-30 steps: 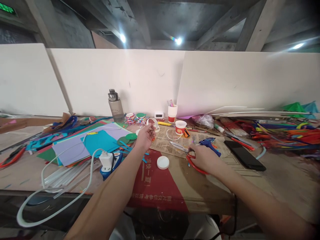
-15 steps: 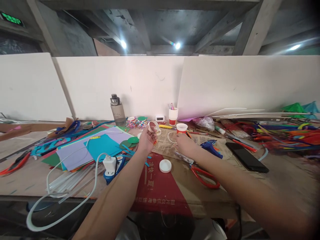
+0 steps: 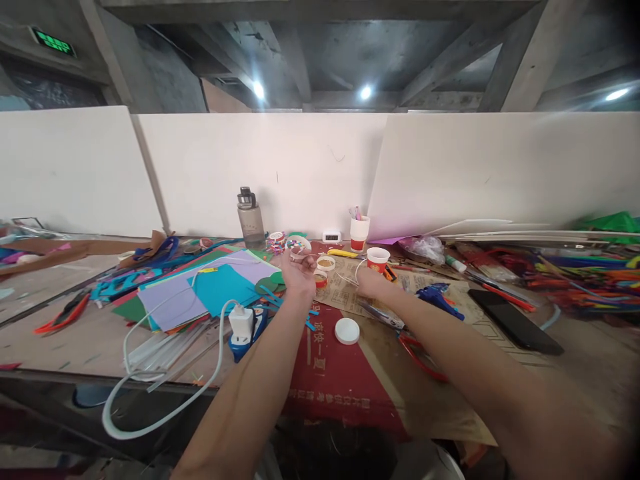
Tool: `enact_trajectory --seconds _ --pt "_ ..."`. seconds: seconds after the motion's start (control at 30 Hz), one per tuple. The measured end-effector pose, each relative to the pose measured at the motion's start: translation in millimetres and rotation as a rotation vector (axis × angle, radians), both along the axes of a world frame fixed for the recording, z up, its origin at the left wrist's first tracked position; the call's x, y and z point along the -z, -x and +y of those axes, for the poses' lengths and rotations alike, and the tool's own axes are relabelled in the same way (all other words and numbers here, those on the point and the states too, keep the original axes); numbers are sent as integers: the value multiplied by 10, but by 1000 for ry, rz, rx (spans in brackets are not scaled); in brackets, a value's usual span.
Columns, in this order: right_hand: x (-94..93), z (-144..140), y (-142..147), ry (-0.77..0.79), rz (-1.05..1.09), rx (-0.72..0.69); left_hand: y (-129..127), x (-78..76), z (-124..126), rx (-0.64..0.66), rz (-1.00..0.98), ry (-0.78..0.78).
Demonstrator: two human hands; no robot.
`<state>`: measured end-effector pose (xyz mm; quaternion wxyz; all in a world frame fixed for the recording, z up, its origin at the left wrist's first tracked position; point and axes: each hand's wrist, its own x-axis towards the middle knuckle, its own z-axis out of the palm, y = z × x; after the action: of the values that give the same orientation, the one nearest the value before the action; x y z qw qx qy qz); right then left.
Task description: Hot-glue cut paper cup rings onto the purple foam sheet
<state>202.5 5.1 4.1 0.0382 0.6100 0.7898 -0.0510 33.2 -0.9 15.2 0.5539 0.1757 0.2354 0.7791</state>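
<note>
- Where the right hand [image 3: 373, 283] lay closed on the red-handled scissors [image 3: 419, 353] a second ago, it has now let them go; they lie flat on the brown cardboard sheet [image 3: 440, 407], near the worktop's front edge and partly hidden under the right forearm.
- That hand has moved toward the back of the worktop and now touches a thin white loop of strip [image 3: 359, 267] lying on the printed paper, just in front of the red-and-white paper cup [image 3: 377, 259]. Whether its fingers pinch the loop or only rest on it, I cannot tell.
- Meanwhile the left hand [image 3: 299, 273] stays raised, palm up, fingers curled around a white tape ring [image 3: 298, 247], held above the worktop's middle, near the stack of coloured paper sheets [image 3: 200, 290].
- A judgement: cutting seems paused, and both hands are now gathering around the ring and the strip.
- Unmoved: the white round lid [image 3: 347, 331], the blue glue gun [image 3: 439, 297] and the black phone [image 3: 515, 321].
</note>
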Motion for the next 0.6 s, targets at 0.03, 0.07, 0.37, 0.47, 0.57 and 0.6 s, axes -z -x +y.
enact_trajectory --seconds 0.03,0.07,0.37,0.47,0.57,0.6 --pt "-38 2 -21 8 15 22 -5 6 1 -12 23 10" --pt "-89 -3 -50 15 27 33 -11 11 2 -23 47 19" --pt "-649 -945 -343 80 247 -256 -124 40 -22 40 246 -17" --pt "-551 -1453 -309 442 363 -591 -160 81 -22 84 400 -34" --pt "-430 -1681 -265 471 326 -604 -185 136 -5 98 633 -76" --pt "-407 -1676 -256 443 377 -603 -191 150 -2 96 696 -93"
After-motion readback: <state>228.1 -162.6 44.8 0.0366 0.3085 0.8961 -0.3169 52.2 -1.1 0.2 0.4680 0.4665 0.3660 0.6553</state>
